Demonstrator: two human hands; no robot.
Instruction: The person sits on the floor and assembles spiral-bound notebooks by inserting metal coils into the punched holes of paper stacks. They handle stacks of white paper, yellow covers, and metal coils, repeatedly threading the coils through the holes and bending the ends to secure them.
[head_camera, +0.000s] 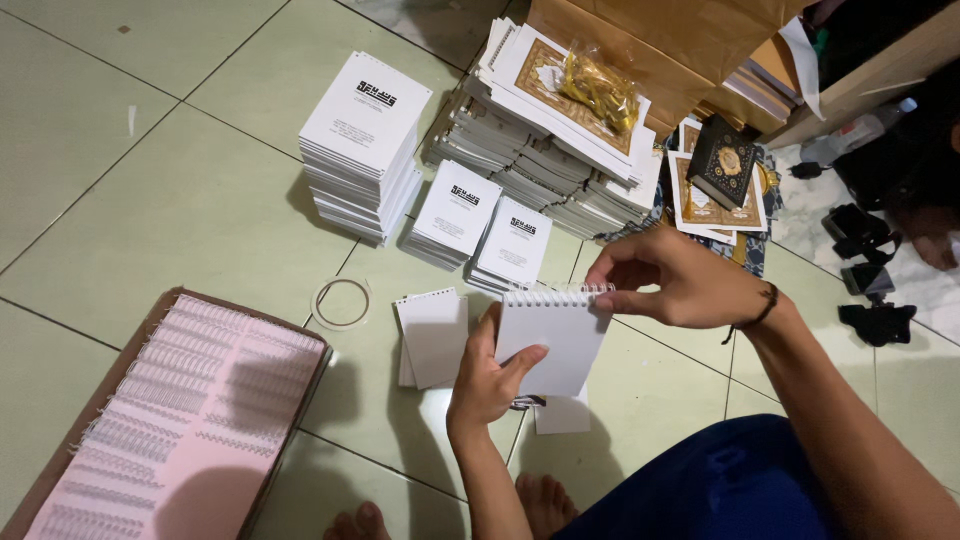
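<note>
This looks like a home used as a small booklet-binding workshop, with the work done on the pale green tiled floor (150, 190) rather than at a worktop. Tall stacks of white printed card covers (365, 140) stand at the far middle, beside piles of gold-patterned booklets (560, 110). A flat brown cardboard box of silver wire binding coils on pink paper (180, 420) lies near left. Brown cardboard cartons (690, 35) rise at the far right. Bare feet (545, 500) rest on the tiles. The dark items at the right may be household gear; the view is too dim to tell.
</note>
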